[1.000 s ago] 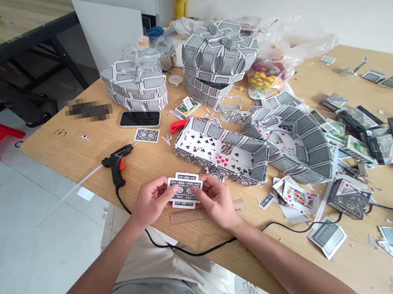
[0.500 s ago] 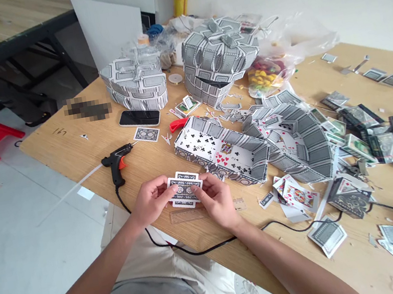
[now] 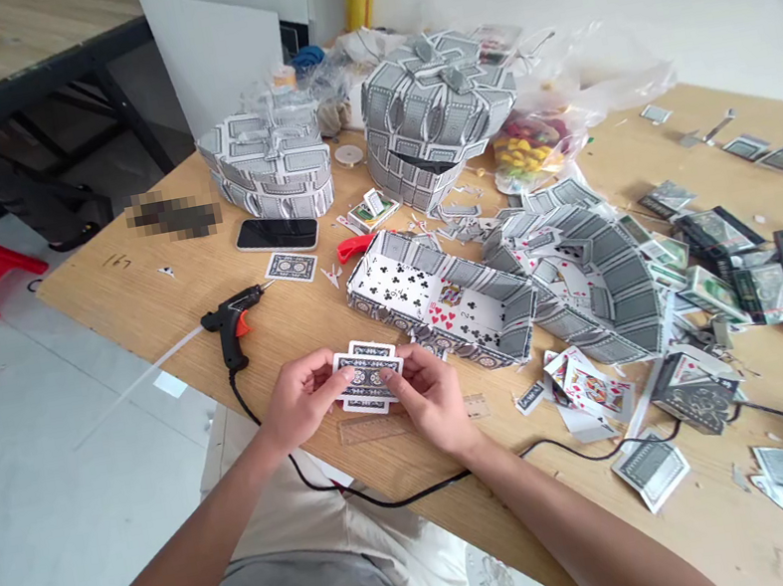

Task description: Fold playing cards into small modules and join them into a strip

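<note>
My left hand [image 3: 297, 406] and my right hand [image 3: 434, 398] both pinch a small cross of playing cards [image 3: 368, 376], dark-patterned backs facing up, just above the tabletop. The fingers cover its left and right ends. Close beyond it lies an open tray built from playing cards [image 3: 438, 300], showing club and heart faces inside. A clear plastic ruler [image 3: 377, 427] lies under my hands. A black hot glue gun [image 3: 234, 323] with an orange trigger rests left of them, and its black cord runs beneath my right forearm.
On the wooden table [image 3: 129, 263] stand card constructions [image 3: 271, 168] [image 3: 436, 113]. A curved card wall [image 3: 594, 283] adjoins the tray. A phone [image 3: 276, 234], a single card [image 3: 291, 267], card scraps and card boxes [image 3: 738, 282] lie about. A plastic bag [image 3: 532, 142] sits at the back.
My hands and the card cross stay much the same. The whole view drifts slightly, with the table shifting a little left and up.
</note>
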### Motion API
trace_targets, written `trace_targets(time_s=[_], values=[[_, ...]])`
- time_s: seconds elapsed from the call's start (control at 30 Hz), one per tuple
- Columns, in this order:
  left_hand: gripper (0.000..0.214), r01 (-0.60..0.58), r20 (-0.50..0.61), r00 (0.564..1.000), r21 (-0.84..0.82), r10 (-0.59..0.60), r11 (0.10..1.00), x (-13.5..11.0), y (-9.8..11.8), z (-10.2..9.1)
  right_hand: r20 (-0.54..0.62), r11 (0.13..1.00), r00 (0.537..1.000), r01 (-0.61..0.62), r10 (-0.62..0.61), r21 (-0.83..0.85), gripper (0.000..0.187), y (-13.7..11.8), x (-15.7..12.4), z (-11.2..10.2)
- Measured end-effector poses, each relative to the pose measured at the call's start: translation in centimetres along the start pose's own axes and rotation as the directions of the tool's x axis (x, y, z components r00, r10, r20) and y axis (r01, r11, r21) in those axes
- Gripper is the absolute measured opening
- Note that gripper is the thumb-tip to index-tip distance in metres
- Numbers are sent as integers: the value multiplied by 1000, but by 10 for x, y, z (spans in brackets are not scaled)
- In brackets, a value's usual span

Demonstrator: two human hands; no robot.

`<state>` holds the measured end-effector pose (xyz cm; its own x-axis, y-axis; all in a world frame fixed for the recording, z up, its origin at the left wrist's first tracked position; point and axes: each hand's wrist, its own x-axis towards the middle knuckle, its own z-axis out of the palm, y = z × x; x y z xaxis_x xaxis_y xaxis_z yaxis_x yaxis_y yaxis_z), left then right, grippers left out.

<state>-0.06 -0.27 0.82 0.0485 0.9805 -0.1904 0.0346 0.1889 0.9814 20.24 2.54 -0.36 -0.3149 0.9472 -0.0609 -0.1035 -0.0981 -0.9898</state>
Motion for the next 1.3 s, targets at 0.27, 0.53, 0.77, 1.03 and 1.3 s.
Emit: trace_targets(time_s=[0.27,0.53,0.77,1.03,1.3], values=[[37,-25,9,1000,-14,25,1000,0,-1,0,-2,1000,1000,11,-11,13,34,4,-1,0],[37,-24,19,1000,-38,25,999,0,0,0,-1,1000,1000,18,-18,15,37,1,0,1],[36,-42,18,999,-24,43,999,0,-3,-2,11,999,999,31,-32,17,38,-2,0,0],[38,-44,19,999,-3,45,999,0,-5,-2,-12,993,1000,-15,16,114,34,1,2,1],[39,-52,18,998,2,52,999,0,-7,-3,13,985,997,-79,78,156,37,-2,2,0]])
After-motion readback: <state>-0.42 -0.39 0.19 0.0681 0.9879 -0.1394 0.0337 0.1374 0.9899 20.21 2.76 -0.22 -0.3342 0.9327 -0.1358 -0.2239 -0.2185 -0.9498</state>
